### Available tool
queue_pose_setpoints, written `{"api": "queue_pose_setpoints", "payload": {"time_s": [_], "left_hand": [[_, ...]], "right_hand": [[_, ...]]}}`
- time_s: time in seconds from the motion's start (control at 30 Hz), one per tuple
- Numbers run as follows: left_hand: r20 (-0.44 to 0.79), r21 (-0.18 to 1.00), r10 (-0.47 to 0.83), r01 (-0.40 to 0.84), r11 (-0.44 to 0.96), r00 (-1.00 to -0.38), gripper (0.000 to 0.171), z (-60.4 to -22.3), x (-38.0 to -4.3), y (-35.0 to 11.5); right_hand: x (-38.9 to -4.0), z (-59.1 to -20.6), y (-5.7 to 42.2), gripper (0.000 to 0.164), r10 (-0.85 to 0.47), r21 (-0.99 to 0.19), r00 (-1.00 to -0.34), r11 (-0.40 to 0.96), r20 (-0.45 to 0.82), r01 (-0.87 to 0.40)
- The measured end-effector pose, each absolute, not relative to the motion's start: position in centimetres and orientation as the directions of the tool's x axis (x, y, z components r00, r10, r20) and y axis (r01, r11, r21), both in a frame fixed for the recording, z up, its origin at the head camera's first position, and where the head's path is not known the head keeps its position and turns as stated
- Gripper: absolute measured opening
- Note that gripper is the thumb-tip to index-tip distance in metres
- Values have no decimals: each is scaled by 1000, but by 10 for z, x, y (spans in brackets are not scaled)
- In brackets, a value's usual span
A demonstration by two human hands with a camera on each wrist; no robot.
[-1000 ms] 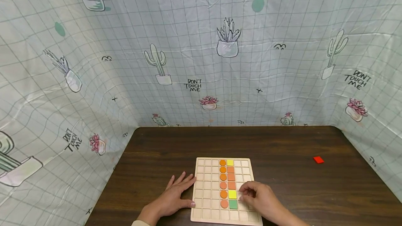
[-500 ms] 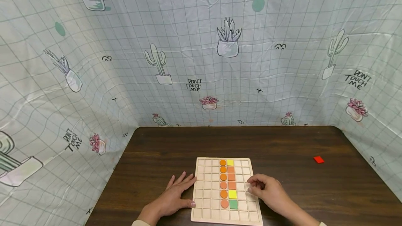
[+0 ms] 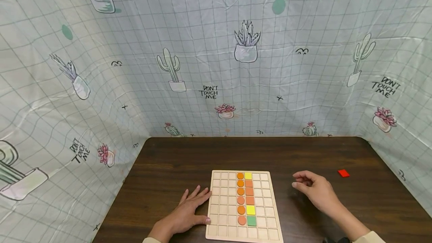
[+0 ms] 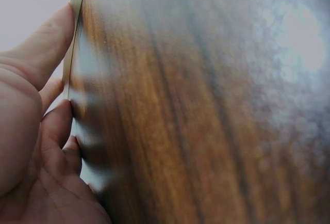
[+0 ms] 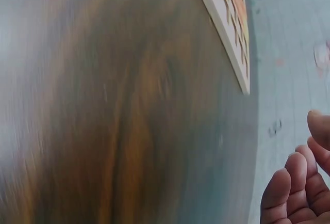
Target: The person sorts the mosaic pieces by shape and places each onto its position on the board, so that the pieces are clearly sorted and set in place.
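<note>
A pale wooden grid board [image 3: 223, 220] lies on the dark table, with a column of orange discs [image 3: 241, 191] beside a column of coloured square tiles [image 3: 249, 200] in its cells. My left hand [image 3: 183, 213] rests at the board's left edge, its fingers spread and touching that edge; the left wrist view shows the thumb and fingertips against the board's side. To the right of the board my right hand [image 3: 317, 190] is above the table, fingers loosely bent, with nothing seen between them. A red square tile [image 3: 343, 173] lies beyond it to the right.
The dark wood table [image 3: 168, 164] runs back to a pale curtain [image 3: 209, 66] printed with cacti, which also closes in the left and right sides. A small dark object [image 3: 337, 240] shows at the bottom edge beside the right sleeve.
My right hand has moved from over the board's right side, away to the right and farther back, towards the red tile. The left hand has stayed at the board's edge.
</note>
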State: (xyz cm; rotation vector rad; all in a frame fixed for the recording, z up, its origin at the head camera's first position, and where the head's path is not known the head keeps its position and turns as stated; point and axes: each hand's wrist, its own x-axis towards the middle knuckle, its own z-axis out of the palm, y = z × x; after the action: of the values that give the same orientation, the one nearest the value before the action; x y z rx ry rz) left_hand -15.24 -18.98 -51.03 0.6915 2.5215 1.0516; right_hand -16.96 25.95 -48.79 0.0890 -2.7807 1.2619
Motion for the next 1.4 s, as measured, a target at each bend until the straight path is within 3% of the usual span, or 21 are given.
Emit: {"api": "queue_pose_setpoints", "payload": {"time_s": [0.57,0.93,1.17,1.4], "left_hand": [[-142,713,519,277,644,-843,87,-506,-151,-189],[-140,712,521,280,644,-842,86,-508,-152,-188],[-140,710,515,277,648,-845,87,-507,-150,-187],[-154,715,511,262,648,-846,87,-507,-150,-186]], "right_hand": [[-188,-486,349,43,43,-599,-992,800,121,-38],[-199,-492,399,52,6,-575,-992,815,129,-70],[-206,-504,421,48,-26,-528,-983,841,181,-120],[-215,-504,442,56,-49,-495,-997,866,54,-69]]}}
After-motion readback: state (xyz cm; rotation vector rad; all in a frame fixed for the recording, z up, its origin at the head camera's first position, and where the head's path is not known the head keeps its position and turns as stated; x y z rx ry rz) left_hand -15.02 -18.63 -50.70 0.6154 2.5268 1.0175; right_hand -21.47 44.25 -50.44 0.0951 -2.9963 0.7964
